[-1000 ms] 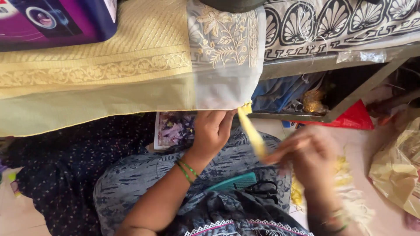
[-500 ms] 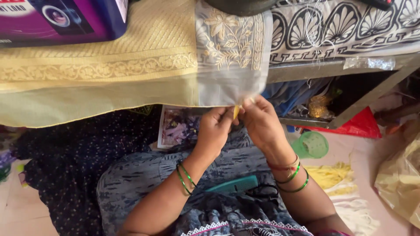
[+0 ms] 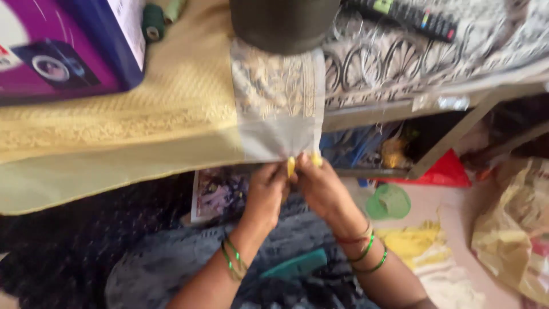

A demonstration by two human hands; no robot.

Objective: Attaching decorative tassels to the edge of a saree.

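A pale grey cloth panel (image 3: 278, 123) with gold embroidery hangs over the edge of a raised surface. My left hand (image 3: 266, 191) and my right hand (image 3: 323, 186) meet at its lower hem, fingers pinched together on the hem and on yellow thread or tassel strands (image 3: 290, 166) there. Both wrists wear green bangles; the right also has a red one. A yellow-gold fabric (image 3: 126, 123) lies to the left of the panel, draped over the same edge.
A purple and blue box (image 3: 63, 48) sits at top left, thread spools (image 3: 153, 20) beside it. A dark round object (image 3: 284, 23) rests on the panel. A remote (image 3: 409, 17) lies on patterned cloth. Below right: green mesh lid (image 3: 389, 201), yellow threads (image 3: 412, 243), plastic bag (image 3: 512, 237).
My right hand came back from the lower right, where it was pulling a yellow strand, and now meets my left hand at the hem. The view has shifted closer.
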